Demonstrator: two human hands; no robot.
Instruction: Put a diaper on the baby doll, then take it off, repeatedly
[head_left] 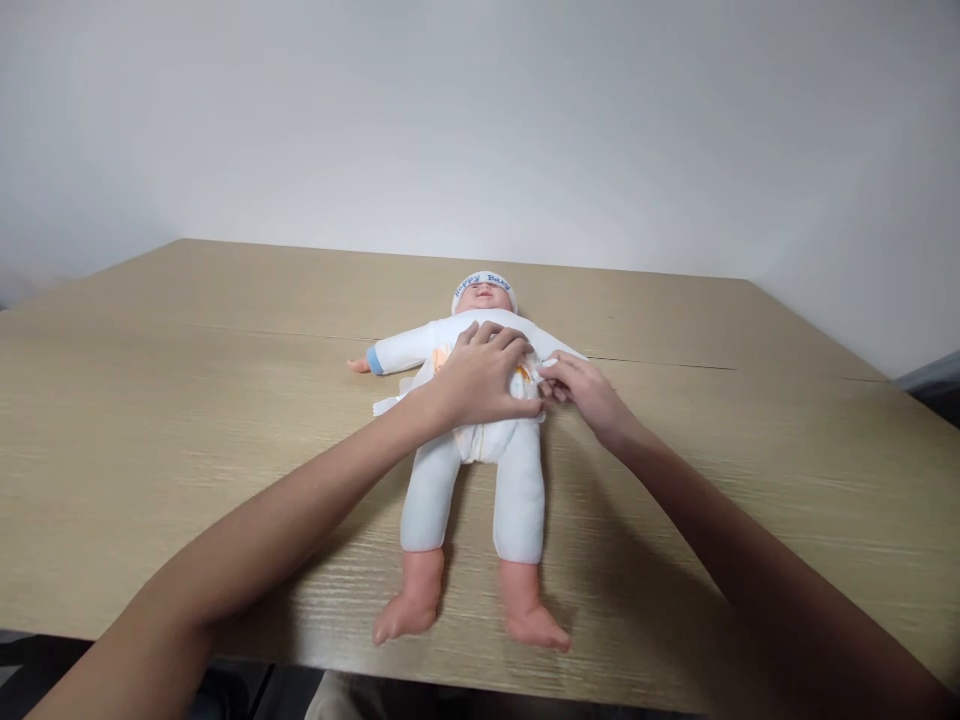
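Left hand (486, 378) spread wide atop diaper (484, 443) on doll (519, 510), R hand (583, 392) pinching white edge (549, 366); prob. fastening step, I'd judge; next calls for pressing edge flat.

Soft light, shadowed table (187, 420), slight blur

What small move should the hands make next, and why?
Probably draw the thin white flap inward over the orange-printed white diaper: the right hand pinches it beside the white-clothed baby doll, and the spread left hand lies over the diaper's front, seemingly steadying it.
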